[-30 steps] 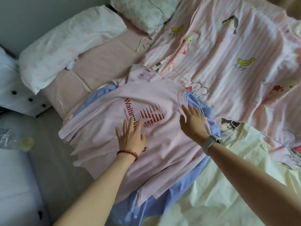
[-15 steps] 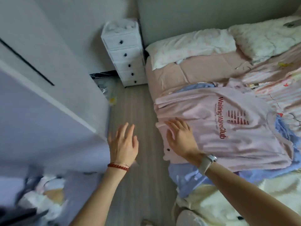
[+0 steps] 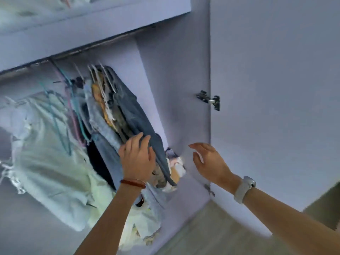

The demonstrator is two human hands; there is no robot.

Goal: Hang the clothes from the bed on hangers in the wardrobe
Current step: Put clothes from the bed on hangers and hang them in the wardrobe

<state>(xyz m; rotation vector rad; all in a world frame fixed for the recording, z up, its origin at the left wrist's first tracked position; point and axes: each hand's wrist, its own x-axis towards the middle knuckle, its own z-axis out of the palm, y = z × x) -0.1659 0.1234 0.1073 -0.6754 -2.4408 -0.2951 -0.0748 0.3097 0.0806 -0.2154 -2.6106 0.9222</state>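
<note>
Now, step: left hand (image 3: 137,159) presses flat against hanging blue-grey denim garment (image 3: 132,115), parting clothes on metal rail (image 3: 103,44).
Right hand (image 3: 207,161): spread wide, holding nothing.
Next: likely free 1 hanger.

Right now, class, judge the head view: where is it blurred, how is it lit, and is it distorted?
Head view: motion blur smears the pale garments at the left; the left hand and door hinge look sharper; light is soft and bluish, without glare; the hanging rail runs tilted, a sign of the wide lens or head tilt.
</note>
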